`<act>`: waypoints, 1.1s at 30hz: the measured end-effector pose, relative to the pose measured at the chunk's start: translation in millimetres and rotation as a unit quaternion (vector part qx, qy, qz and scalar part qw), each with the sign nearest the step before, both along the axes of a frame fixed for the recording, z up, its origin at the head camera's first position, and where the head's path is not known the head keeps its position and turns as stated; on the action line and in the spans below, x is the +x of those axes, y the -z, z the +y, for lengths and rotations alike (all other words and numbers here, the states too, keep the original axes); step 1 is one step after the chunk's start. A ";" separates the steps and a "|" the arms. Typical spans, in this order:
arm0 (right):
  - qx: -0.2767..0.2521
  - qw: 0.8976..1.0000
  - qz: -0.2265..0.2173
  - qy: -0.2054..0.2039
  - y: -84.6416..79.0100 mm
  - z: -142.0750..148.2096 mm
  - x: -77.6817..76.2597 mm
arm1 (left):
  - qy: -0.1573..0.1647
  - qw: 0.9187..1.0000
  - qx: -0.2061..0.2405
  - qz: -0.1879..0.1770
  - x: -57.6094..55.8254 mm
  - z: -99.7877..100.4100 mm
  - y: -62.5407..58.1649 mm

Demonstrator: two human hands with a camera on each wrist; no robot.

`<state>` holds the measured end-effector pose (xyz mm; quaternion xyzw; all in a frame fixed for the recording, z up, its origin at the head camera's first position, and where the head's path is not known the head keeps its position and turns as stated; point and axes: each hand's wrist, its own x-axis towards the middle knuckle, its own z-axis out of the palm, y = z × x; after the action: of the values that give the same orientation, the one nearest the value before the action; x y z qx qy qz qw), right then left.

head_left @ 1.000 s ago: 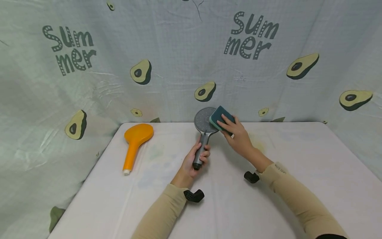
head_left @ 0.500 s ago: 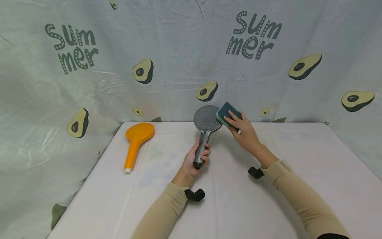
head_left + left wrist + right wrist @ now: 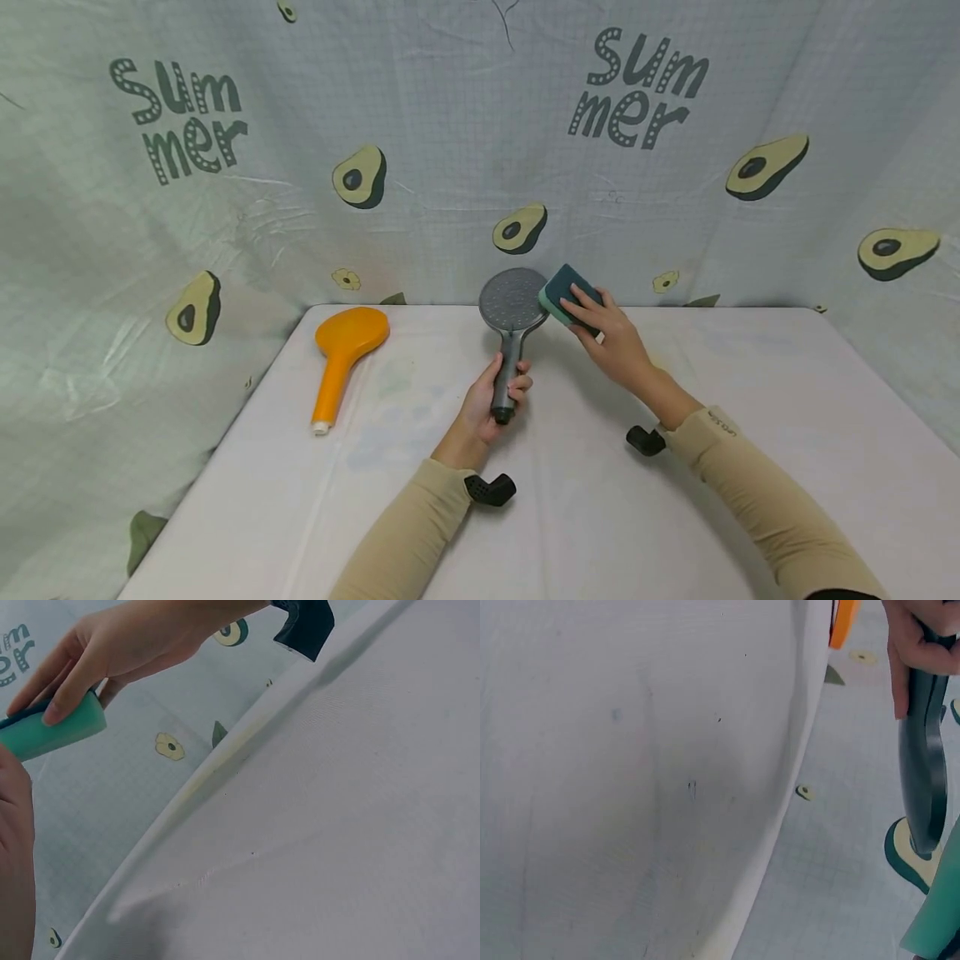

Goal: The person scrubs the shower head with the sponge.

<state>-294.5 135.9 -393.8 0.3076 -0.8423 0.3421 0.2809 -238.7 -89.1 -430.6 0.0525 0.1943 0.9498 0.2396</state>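
Observation:
My left hand (image 3: 482,402) grips the handle of a grey shower head (image 3: 513,302), its round nozzle face turned toward the head camera. At the face's right edge sits a two-tone sponge (image 3: 570,298), dark teal on top and light green below. My right hand (image 3: 617,346) holds this sponge, with fingers spread over the dark side. The left wrist view has the sponge's green side (image 3: 64,729) with the right hand (image 3: 124,645) over it. In the right wrist view the shower head (image 3: 924,761) appears edge-on, close to the green sponge (image 3: 937,907).
An orange shower-head-shaped object (image 3: 347,350) with a white tip lies on the left of the white-covered table (image 3: 585,517). Behind the table's far edge hangs a pale curtain (image 3: 450,100) printed with avocados and lettering. Black wrist cameras (image 3: 490,490) stick out from the sleeves.
The sponge has shifted right from over the shower head's face to its right edge, then slightly down. The shower head has tilted a little to the left. The orange object stays put.

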 end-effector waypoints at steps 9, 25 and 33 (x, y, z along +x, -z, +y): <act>0.007 0.999 -0.021 -0.023 0.0 -6.7 8.8 | -0.088 0.983 -0.144 0.079 -2.2 5.3 8.6; 0.036 0.998 -0.022 -0.056 1.0 -16.7 18.9 | -0.119 0.967 -0.194 0.111 -2.9 7.1 8.9; 0.039 0.996 0.010 -0.082 0.7 -18.9 23.7 | -0.133 0.961 -0.217 0.111 -4.2 9.2 11.4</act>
<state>-270.8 117.0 -394.5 0.3898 -0.8240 0.3278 0.2484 -242.9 -79.9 -442.0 0.0783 0.4265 0.8962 0.0939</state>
